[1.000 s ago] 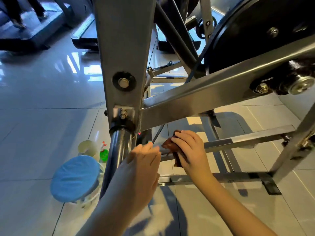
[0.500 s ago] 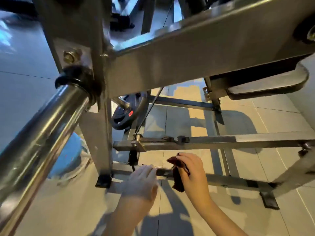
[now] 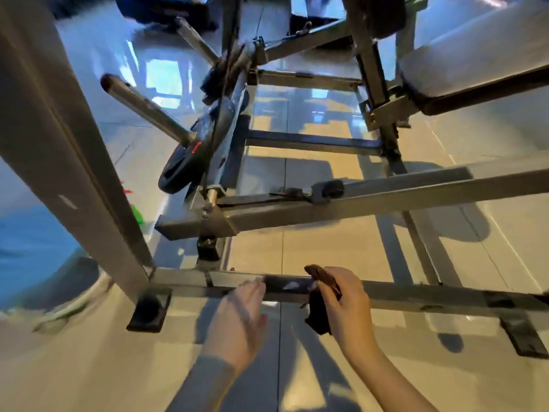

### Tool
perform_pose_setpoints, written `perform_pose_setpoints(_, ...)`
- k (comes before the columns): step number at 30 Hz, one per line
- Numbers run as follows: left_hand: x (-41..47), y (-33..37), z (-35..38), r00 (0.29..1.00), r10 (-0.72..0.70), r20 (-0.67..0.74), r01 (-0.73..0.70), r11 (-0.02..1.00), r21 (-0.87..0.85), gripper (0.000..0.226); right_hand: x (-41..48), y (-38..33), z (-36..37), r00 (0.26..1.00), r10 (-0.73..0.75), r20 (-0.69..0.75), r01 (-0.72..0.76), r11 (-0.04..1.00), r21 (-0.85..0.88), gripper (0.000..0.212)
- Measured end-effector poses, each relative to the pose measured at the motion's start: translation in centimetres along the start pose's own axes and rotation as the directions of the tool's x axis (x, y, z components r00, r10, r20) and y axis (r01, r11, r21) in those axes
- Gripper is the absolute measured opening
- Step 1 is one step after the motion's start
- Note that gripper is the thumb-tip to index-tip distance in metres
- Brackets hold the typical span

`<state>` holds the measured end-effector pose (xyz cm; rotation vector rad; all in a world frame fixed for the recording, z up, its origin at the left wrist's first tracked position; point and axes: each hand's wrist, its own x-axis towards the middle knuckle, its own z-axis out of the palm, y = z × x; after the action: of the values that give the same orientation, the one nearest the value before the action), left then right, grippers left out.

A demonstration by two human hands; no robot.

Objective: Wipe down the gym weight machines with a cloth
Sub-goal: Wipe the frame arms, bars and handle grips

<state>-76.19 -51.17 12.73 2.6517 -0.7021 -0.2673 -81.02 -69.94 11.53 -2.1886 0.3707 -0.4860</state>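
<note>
A grey steel weight machine fills the view; its lowest floor bar (image 3: 416, 295) runs left to right just above the tiles. My right hand (image 3: 344, 304) grips a dark brown cloth (image 3: 319, 310) bunched against the front of that bar, near its middle. My left hand (image 3: 240, 316) reaches beside it with straight fingers, the fingertips at the bar's front edge. A higher crossbar (image 3: 386, 197) slants across behind. A black weight plate (image 3: 190, 162) hangs on a peg at the left.
A thick grey upright (image 3: 59, 138) slants down the left to a black foot pad (image 3: 148, 310). A blue covered round thing (image 3: 29, 248) and a green spray bottle (image 3: 136, 214) stand left of it. A padded seat (image 3: 475, 63) sits top right. Glossy tiles lie under the frame.
The view has dropped lower and closer to the floor bar. My right hand has carried the cloth down from the middle crossbar to the lowest bar; my left hand followed beside it.
</note>
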Motion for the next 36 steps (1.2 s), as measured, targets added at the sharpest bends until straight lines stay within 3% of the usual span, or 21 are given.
perform_pose_setpoints(1, 0.7, -0.7, 1.4, 0.996, 0.055, -0.072, -0.054, 0.998, 0.009, 0.056, 0.2, 0.6, 1.0, 1.0, -0.029, -0.006, 0.029, 0.999, 0.013, 0.023)
perform_pose_setpoints(5, 3.5, -3.7, 6.3, 0.99, 0.085, -0.115, -0.088, 0.996, -0.023, 0.044, 1.4, 3.7, 5.2, 0.999, 0.029, 0.039, -0.028, 0.999, -0.016, 0.014)
perform_pose_setpoints(7, 4.8, -5.4, 8.8, 0.989, 0.103, -0.109, -0.106, 0.994, -0.023, 0.043, 2.4, 5.4, 6.9, 0.997, 0.056, 0.053, -0.052, 0.996, -0.07, 0.021)
perform_pose_setpoints(10, 6.3, -7.3, 10.8, 0.98, 0.168, -0.103, -0.155, 0.981, 0.12, 0.053, 3.7, 6.7, 9.4, 0.996, 0.065, 0.059, -0.062, 0.997, -0.054, 0.026)
perform_pose_setpoints(14, 6.5, -8.1, 11.7, 0.953, 0.217, -0.212, -0.202, 0.975, 0.09, 0.059, 3.7, 7.7, 12.1, 0.966, -0.21, 0.15, 0.254, 0.881, -0.399, 0.034)
perform_pose_setpoints(17, 5.7, -8.5, 12.0, 0.945, 0.229, -0.232, -0.213, 0.973, 0.091, 0.054, 3.0, 8.0, 10.0, 0.903, -0.251, 0.348, 0.379, 0.846, -0.374, 0.044)
perform_pose_setpoints(19, 5.6, -8.2, 11.5, 0.952, 0.226, -0.208, -0.213, 0.974, 0.082, 0.058, 3.4, 8.6, 8.8, 0.89, -0.176, 0.42, 0.368, 0.822, -0.434, 0.045)
perform_pose_setpoints(22, 5.6, -7.9, 11.8, 0.956, 0.209, -0.207, -0.201, 0.978, 0.056, 0.059, 4.4, 8.2, 9.8, 0.951, -0.062, 0.302, 0.211, 0.844, -0.493, 0.035)
perform_pose_setpoints(24, 5.8, -8.1, 12.6, 0.954, 0.201, -0.222, -0.191, 0.979, 0.065, 0.059, 3.8, 7.8, 11.9, 0.963, -0.165, 0.214, 0.254, 0.825, -0.504, 0.034)
perform_pose_setpoints(27, 5.7, -8.7, 13.4, 0.943, 0.211, -0.257, -0.191, 0.976, 0.103, 0.063, 2.6, 8.4, 12.4, 0.927, -0.313, 0.206, 0.375, 0.786, -0.491, 0.039)
perform_pose_setpoints(29, 5.6, -9.0, 13.5, 0.95, 0.206, -0.234, -0.183, 0.976, 0.114, 0.062, 3.1, 9.6, 10.8, 0.948, -0.251, 0.196, 0.316, 0.814, -0.488, 0.031)
perform_pose_setpoints(33, 5.5, -8.4, 13.2, 0.962, 0.174, -0.209, -0.157, 0.983, 0.094, 0.062, 2.8, 10.7, 8.6, 0.995, -0.094, -0.017, 0.071, 0.847, -0.526, 0.025)
perform_pose_setpoints(36, 5.4, -7.8, 13.0, 0.956, 0.165, -0.242, -0.154, 0.986, 0.065, 0.066, 3.2, 8.4, 11.0, 0.997, -0.077, 0.023, 0.076, 0.828, -0.555, 0.03)
